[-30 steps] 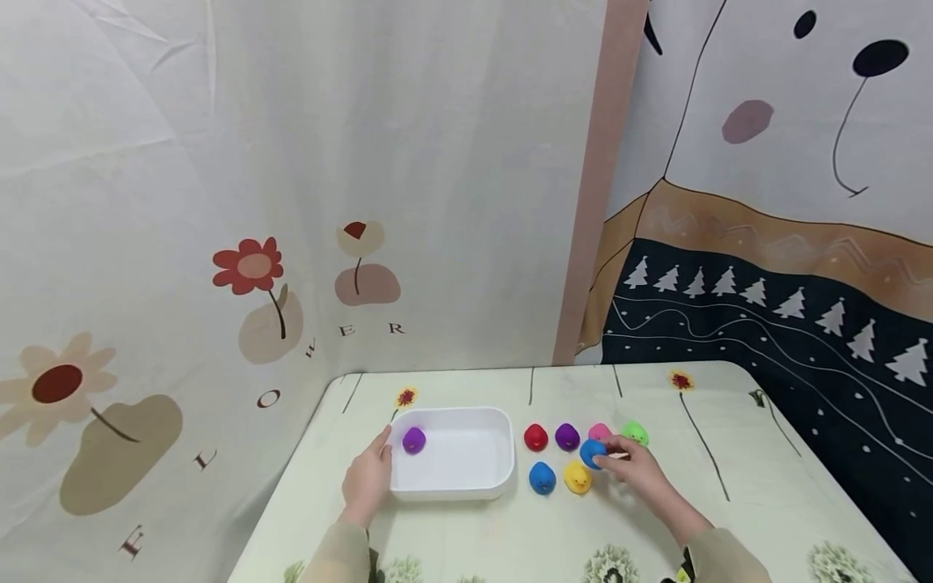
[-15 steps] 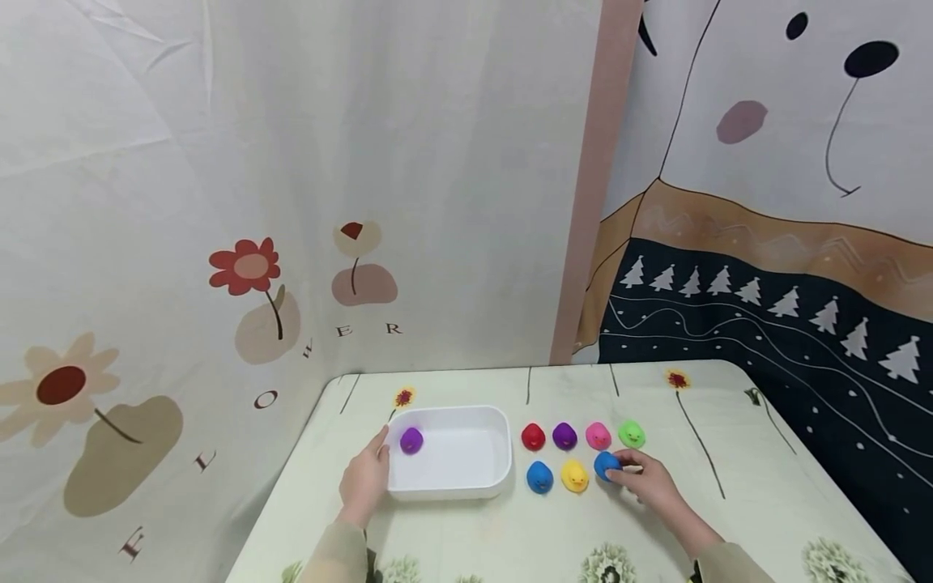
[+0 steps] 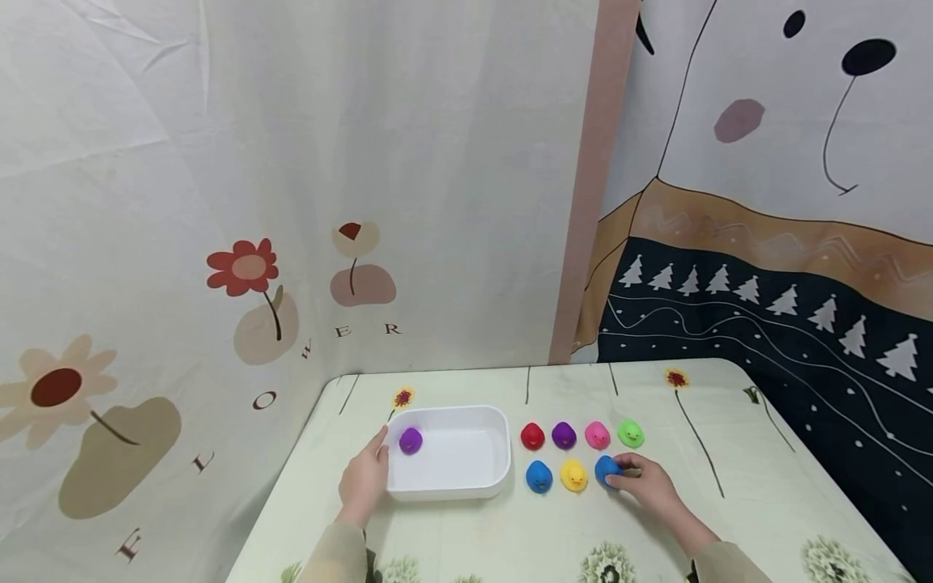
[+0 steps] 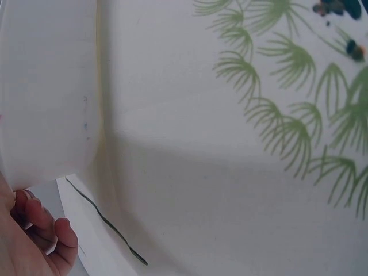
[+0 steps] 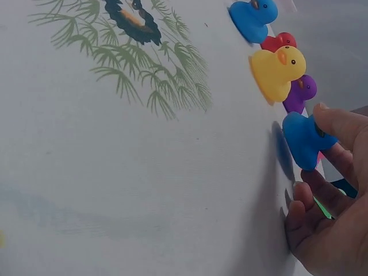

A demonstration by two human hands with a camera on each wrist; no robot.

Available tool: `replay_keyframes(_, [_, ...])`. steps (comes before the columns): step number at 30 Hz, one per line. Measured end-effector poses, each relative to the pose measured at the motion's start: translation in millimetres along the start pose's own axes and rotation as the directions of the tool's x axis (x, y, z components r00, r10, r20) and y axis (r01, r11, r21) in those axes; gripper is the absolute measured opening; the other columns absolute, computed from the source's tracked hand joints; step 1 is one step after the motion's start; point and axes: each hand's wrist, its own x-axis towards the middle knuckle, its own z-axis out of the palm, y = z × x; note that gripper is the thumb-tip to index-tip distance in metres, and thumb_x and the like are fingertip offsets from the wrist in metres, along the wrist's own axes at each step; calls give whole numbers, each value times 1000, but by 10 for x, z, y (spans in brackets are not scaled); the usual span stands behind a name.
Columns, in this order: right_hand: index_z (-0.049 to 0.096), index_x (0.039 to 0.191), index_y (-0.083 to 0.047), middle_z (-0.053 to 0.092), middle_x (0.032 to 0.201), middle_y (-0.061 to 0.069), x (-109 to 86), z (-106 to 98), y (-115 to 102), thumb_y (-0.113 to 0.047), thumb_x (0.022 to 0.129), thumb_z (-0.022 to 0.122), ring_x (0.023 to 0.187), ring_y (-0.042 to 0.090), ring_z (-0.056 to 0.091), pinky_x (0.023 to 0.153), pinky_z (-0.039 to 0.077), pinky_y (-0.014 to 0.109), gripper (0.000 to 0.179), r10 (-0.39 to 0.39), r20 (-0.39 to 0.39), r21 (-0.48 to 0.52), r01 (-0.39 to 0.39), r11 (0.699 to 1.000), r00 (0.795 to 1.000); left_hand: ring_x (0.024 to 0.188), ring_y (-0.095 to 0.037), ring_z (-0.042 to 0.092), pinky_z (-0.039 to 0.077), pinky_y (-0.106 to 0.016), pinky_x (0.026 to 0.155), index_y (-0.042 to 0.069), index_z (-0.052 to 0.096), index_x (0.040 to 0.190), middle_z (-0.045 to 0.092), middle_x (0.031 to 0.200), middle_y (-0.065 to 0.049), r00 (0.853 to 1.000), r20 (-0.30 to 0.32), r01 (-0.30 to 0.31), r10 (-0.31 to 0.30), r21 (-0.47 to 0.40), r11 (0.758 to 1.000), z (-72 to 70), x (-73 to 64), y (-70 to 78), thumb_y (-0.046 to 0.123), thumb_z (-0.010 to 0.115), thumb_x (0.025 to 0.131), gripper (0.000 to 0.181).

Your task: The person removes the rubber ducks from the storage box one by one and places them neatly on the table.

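My right hand pinches a blue rubber duck between thumb and fingers, low at the right end of the near row. In the right wrist view a shadow lies beside this duck; whether its base touches the table, I cannot tell. My left hand grips the left end of a white plastic tray, thumb on the rim; its curled fingers show past the tray's end in the left wrist view. Inside the tray, at the far left, sits a purple duck.
In the near row stand another blue duck and a yellow duck. Behind them are a red duck, a second purple duck, a pink duck and a green duck. A flowered cloth covers the table.
The right hand has carried the blue duck slightly right and down, from in front of the pink duck to beside the yellow one. The left hand stays at the tray.
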Motion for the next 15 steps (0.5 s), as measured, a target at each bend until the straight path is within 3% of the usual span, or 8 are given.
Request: replay_keyframes(15, [66, 109, 3, 68, 102, 12, -1, 28, 30, -21, 77, 82, 95, 29, 61, 85, 48, 47, 42, -4, -8, -44, 4, 999, 1000, 72, -33, 62, 41, -38, 49, 17, 52, 141, 61, 122, -24, 1000, -4, -7, 7, -7, 1000, -9, -2, 6, 24, 49, 100, 42])
